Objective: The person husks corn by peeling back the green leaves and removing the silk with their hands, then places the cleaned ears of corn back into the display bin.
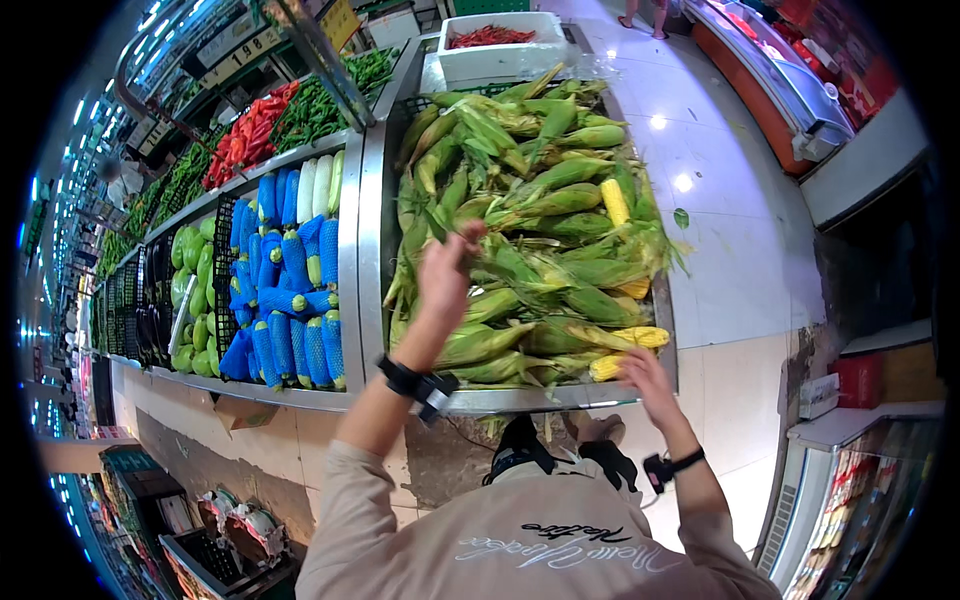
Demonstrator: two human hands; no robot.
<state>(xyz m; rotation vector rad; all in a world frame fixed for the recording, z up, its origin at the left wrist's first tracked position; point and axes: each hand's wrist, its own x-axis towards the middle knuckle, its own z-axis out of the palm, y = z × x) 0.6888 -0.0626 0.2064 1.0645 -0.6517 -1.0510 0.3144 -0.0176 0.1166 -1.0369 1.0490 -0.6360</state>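
Note:
A heap of corn ears in green husks [555, 202] fills the metal-edged display bin before me. My left hand [448, 274] is raised over the left part of the heap, its fingers partly bent and blurred; whether they hold a piece of husk cannot be told. At the near right corner, my right hand [649, 381] has its fingers spread beside a partly husked corn ear [607, 367]; contact is unclear. Just above that lies another ear with bare yellow kernels [643, 337]. One more bare yellow cob [615, 202] rests farther back on the right.
A steel divider [360, 247] separates the corn from squashes in blue netting [281, 262]. Red peppers [247, 135] and green peppers lie farther back left. A white foam box [502, 67] holding red chillies stands behind the corn. Tiled floor [735, 262] runs along the right, with a refrigerated case beyond.

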